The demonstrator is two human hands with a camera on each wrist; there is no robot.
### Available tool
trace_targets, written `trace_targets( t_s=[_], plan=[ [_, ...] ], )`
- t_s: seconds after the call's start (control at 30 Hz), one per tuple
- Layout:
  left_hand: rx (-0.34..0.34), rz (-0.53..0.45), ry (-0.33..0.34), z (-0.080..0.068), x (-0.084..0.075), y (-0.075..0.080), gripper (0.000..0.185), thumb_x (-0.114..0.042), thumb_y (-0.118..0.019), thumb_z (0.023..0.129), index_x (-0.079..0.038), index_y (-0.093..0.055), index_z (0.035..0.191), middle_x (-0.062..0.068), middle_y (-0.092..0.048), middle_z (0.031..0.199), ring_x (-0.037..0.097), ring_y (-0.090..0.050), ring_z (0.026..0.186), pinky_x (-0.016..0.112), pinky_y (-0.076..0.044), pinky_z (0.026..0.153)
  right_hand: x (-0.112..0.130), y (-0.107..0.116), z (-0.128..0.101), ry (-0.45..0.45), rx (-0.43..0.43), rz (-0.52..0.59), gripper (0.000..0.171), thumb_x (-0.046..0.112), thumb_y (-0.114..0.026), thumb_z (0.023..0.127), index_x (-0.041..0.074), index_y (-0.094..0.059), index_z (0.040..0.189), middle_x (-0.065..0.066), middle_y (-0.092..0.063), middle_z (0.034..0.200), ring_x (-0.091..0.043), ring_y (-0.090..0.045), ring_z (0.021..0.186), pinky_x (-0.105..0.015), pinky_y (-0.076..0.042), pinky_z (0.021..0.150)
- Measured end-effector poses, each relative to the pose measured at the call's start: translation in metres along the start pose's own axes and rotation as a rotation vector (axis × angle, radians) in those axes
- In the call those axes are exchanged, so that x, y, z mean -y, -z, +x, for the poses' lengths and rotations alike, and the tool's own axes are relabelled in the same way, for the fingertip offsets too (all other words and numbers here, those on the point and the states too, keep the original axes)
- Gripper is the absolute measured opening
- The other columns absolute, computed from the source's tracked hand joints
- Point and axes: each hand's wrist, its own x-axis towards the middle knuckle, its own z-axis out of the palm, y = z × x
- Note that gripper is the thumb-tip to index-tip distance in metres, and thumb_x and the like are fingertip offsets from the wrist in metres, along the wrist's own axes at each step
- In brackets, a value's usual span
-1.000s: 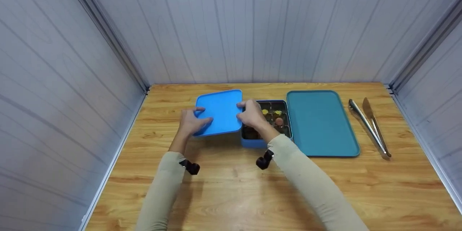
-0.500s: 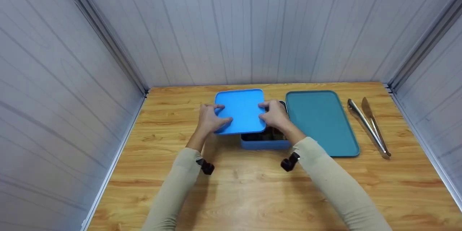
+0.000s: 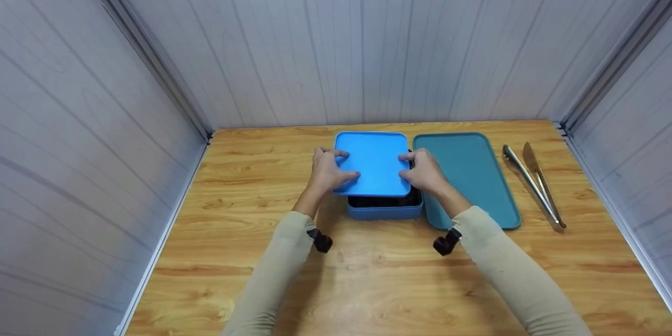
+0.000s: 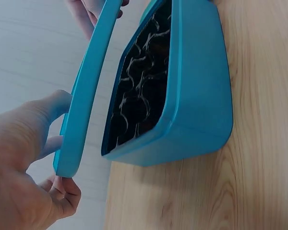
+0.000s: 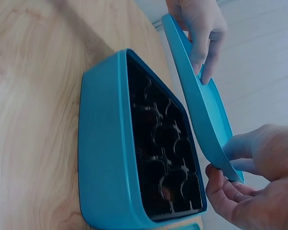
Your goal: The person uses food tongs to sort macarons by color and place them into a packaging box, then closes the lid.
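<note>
Lid point(image 3: 374, 163) held over the box point(image 3: 385, 209), not seated: both wrist views show a clear gap, the lid tilted with its near edge raised. Left hand point(image 3: 326, 172) pinches the lid's left edge, thumb on top, fingers curled under; right hand point(image 3: 426, 170) grips the right edge the same way. The box sits on the desk point(image 3: 367, 283), its dark moulded insert point(image 5: 165, 158) open to view; what lies in the cups is too dark to tell.

Risks, as judged: the lid sits skewed over the box, so it could land with one corner outside the rim and jam or slide off. Fingers under the edges could get nipped against the rim. A hard push could shove the box along the desk.

Tray point(image 3: 472, 168) just right of the box, tongs point(image 3: 535, 186) further right.

No brand, label or writing readable anywhere.
</note>
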Motion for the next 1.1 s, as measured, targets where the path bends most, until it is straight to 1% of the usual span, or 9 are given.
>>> trace_targets(
  t_s=[0.07,0.17,0.27,0.37,0.57,0.77,0.9,1.0,1.1],
  plan=[
    [-0.017,0.007,-0.018,-0.002,0.000,-0.002,0.064,-0.032,-0.095,0.094,-0.012,-0.073,0.151,0.021,-0.045,0.164,0.037,-0.045,0.151,0.052,-0.045,0.131,-0.001,0.001,0.000,-0.004,-0.006,0.010,0.062,0.002,-0.069,0.107,-0.001,-0.052,0.166,-0.032,-0.045,0.174,-0.033,-0.064,0.103,-0.040,-0.053,0.084],
    [-0.056,0.014,-0.076,-0.004,-0.002,-0.002,0.066,-0.033,-0.095,0.093,-0.012,-0.073,0.152,0.021,-0.046,0.161,0.037,-0.046,0.149,0.052,-0.046,0.129,0.002,0.003,0.000,-0.006,-0.040,0.034,0.082,0.002,-0.070,0.106,0.004,-0.031,0.178,-0.033,-0.046,0.172,-0.046,-0.057,0.146,-0.053,-0.058,0.107],
    [-0.104,0.015,-0.162,-0.004,-0.003,-0.002,0.068,-0.033,-0.095,0.093,-0.011,-0.072,0.152,0.023,-0.047,0.159,0.039,-0.047,0.147,0.053,-0.047,0.127,0.004,0.007,0.002,-0.008,-0.098,0.072,0.095,0.005,-0.071,0.106,0.007,-0.015,0.182,-0.031,-0.052,0.167,-0.047,-0.067,0.133,-0.055,-0.061,0.107],
    [-0.155,0.027,-0.258,-0.005,-0.002,-0.002,0.067,-0.033,-0.095,0.092,-0.009,-0.073,0.151,0.026,-0.048,0.157,0.041,-0.048,0.144,0.055,-0.050,0.123,0.006,0.012,0.002,-0.024,-0.144,0.095,0.096,0.014,-0.071,0.108,0.007,-0.010,0.182,-0.029,-0.057,0.164,-0.042,-0.072,0.121,-0.045,-0.065,0.096],
    [-0.273,0.072,-0.423,-0.007,0.001,-0.001,0.064,-0.028,-0.096,0.093,-0.009,-0.073,0.150,0.027,-0.049,0.155,0.041,-0.054,0.134,0.055,-0.059,0.115,0.011,0.022,-0.001,-0.013,-0.134,0.207,0.082,0.025,-0.066,0.115,0.001,-0.022,0.179,-0.030,-0.063,0.161,-0.049,-0.076,0.127,-0.032,-0.070,0.071],
    [-0.385,0.138,-0.589,-0.010,0.002,-0.001,0.062,-0.021,-0.095,0.093,-0.007,-0.073,0.149,0.028,-0.053,0.151,0.039,-0.061,0.127,0.052,-0.064,0.109,0.011,0.029,-0.002,0.050,-0.218,0.239,0.060,0.017,-0.065,0.116,-0.003,-0.043,0.168,-0.033,-0.069,0.151,-0.051,-0.077,0.128,-0.051,-0.072,0.084],
    [-0.410,-0.040,-0.635,-0.012,0.001,0.000,0.054,-0.012,-0.087,0.097,0.000,-0.065,0.145,0.027,-0.056,0.147,0.040,-0.065,0.127,0.050,-0.068,0.105,0.009,0.032,-0.002,0.135,-0.316,0.235,0.047,0.012,-0.067,0.114,-0.006,-0.054,0.155,-0.034,-0.076,0.136,-0.052,-0.081,0.118,-0.055,-0.070,0.083],
    [-0.393,-0.244,-0.624,-0.011,0.000,0.001,0.054,-0.009,-0.080,0.100,0.003,-0.056,0.147,0.027,-0.058,0.147,0.040,-0.068,0.127,0.051,-0.069,0.102,0.008,0.033,0.000,0.217,-0.395,0.211,0.038,0.008,-0.070,0.112,-0.007,-0.060,0.145,-0.034,-0.079,0.126,-0.051,-0.082,0.107,-0.035,-0.071,0.074],
    [-0.360,-0.403,-0.578,-0.011,-0.001,0.003,0.052,-0.013,-0.072,0.106,0.002,-0.053,0.152,0.025,-0.062,0.147,0.040,-0.069,0.129,0.055,-0.068,0.105,0.007,0.032,0.001,0.294,-0.471,0.168,0.029,0.005,-0.071,0.110,-0.007,-0.064,0.135,-0.032,-0.080,0.122,-0.047,-0.082,0.102,-0.011,-0.061,0.076]
  ],
)
